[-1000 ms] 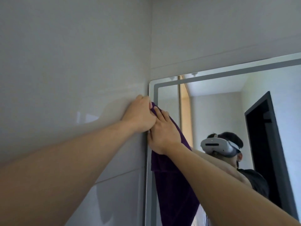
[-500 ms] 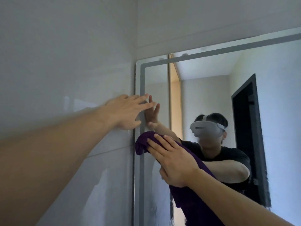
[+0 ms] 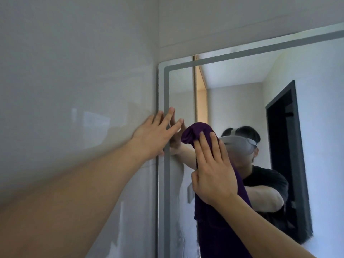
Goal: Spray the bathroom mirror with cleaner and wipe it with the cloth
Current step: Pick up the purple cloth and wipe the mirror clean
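1. The cloth (image 3: 197, 132) is dark purple. Its top is bunched into a wad against the mirror (image 3: 232, 101), near the left side of the glass. The rest hangs down the glass and out of view at the bottom.
2. The right hand (image 3: 214, 175) lies flat on the cloth with fingers straight and slightly spread. The palm presses the fabric to the glass and nothing is curled round it.
3. The left hand (image 3: 152, 135) holds nothing. Its fingers are straight and fanned, resting across the mirror's grey border (image 3: 166, 90) and the wall (image 3: 74, 90) beside it, just left of the cloth.
4. The cloth looks soft, limp and light, since it folds and drapes with no shape of its own. It will probably follow the palm only while it is pressed. If the pressure eases, the hanging tail could drag or let the wad slide down.
5. The best hold is likely a broad palm over the bunched top, where the folds give padding. Gathering the loose tail into the wad would give better control.
6. The mirror is hard, smooth and breakable, and probably slick where wet. It calls for even pressure rather than fingertip force.
7. A faint haze shows low on the glass, but I cannot tell if it is cleaner. No spray bottle is in view.
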Demonstrator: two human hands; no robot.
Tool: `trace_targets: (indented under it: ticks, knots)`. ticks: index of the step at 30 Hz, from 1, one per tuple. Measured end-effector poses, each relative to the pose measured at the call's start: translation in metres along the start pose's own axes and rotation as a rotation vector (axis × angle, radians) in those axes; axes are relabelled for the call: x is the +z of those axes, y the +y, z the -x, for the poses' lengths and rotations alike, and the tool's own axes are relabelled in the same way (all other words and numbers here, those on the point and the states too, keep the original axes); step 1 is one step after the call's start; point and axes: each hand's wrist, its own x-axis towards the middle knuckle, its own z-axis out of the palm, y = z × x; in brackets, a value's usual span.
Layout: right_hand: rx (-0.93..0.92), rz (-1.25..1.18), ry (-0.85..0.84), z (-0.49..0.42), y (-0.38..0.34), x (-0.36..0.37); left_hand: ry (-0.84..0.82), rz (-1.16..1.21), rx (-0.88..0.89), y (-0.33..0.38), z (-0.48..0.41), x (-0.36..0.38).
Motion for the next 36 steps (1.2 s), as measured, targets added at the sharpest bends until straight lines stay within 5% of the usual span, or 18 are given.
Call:
trace_targets:
  ticks: [5,12,21,36]
  knots:
    - [0.026,-0.053,-0.012,0.004,-0.041,0.014,0.038,0.046,-0.010,-0.001,0.000,0.004]
    - [-0.304,-0.065,-0.165,0.040,-0.098,0.050,0.116,0.142,-0.009,0.000,0.003,0.002]
    - [-0.604,0.062,-0.240,0.048,-0.039,0.032,0.051,0.097,-0.028,0.001,0.006,-0.003]
    - [0.105,0.029,0.016,0.084,0.198,-0.071,0.034,0.233,-0.022,-0.002,0.006,-0.007]
